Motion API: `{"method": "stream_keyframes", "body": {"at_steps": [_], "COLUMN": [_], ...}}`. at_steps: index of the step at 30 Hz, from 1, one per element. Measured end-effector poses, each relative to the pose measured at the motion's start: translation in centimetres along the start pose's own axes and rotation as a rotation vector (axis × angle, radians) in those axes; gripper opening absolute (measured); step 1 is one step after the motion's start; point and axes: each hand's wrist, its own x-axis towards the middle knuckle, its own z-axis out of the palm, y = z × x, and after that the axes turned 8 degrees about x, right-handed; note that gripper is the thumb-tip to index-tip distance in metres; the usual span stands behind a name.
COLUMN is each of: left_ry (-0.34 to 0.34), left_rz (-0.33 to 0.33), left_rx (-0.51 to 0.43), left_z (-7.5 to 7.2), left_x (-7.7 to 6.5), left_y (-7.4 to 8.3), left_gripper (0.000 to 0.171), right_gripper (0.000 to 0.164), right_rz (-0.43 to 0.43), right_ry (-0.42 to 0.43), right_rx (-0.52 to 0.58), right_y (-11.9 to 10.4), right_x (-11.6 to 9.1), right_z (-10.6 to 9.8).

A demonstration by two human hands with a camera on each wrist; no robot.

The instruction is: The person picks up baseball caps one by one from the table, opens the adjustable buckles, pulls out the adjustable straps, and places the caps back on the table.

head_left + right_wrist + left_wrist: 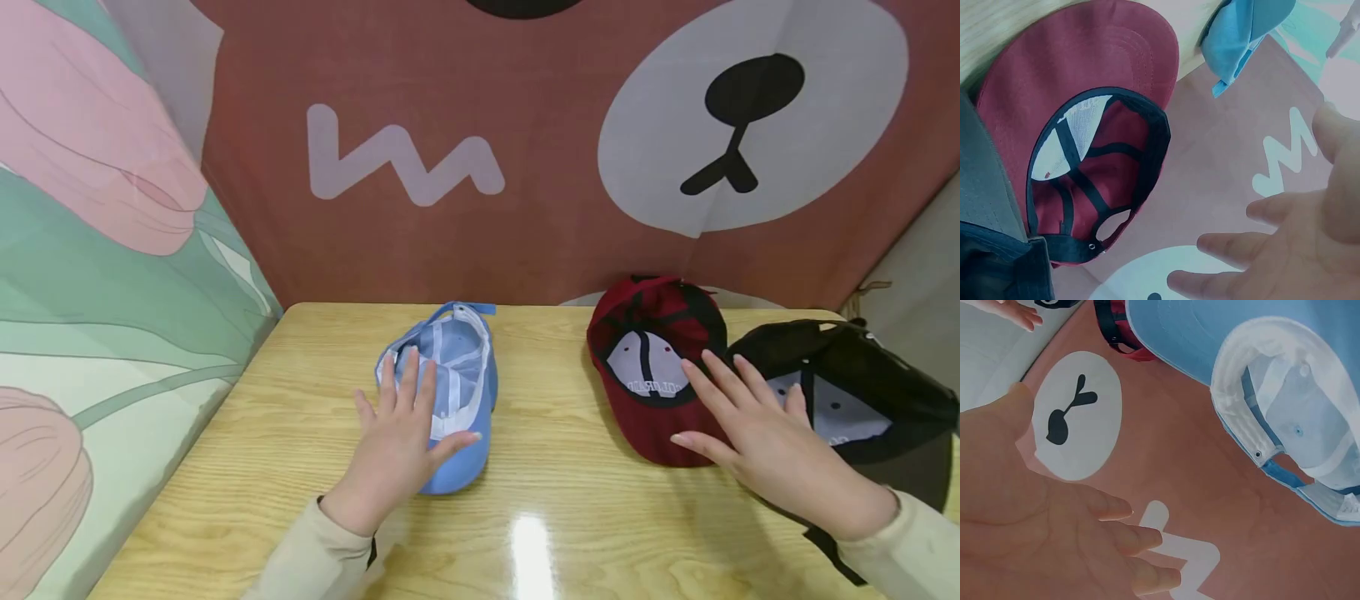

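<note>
In the head view a light blue cap [461, 462] lies upside down on the table, its white-lined inside facing up. My left hand [393, 450] is held over it with fingers spread, holding nothing. Toward the right, a dark red cap [637, 425] also lies with its inside up, next to a black cap [915, 458] at the table's right side. Over these two is my right hand [772, 450], fingers spread and nothing in it. The left wrist view shows the blue cap [1179, 337] beside my palm; the right wrist view shows the red cap [1085, 56] apart from my fingers.
A light wooden table [300, 467] reaches back to a brown cloth [525, 242] printed with a bear's face. At the left hangs a cloth with pink flowers [97, 142]. A black strap [832, 554] hangs out near the right sleeve.
</note>
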Motion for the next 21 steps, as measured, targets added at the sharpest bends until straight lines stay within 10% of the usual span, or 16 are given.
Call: {"method": "stream_keyframes", "body": {"at_steps": [21], "left_ry": [0.044], "left_rz": [-0.004], "left_rx": [0.012], "left_z": [1.4], "left_x": [-0.4], "left_y": [0.3], "left_gripper": [0.090], "right_gripper": [0.086], "right_rz": [0.021], "right_ry": [-0.022], "right_rx": [0.009], "right_y": [-0.3], "right_x": [-0.1], "right_z": [0.2]}}
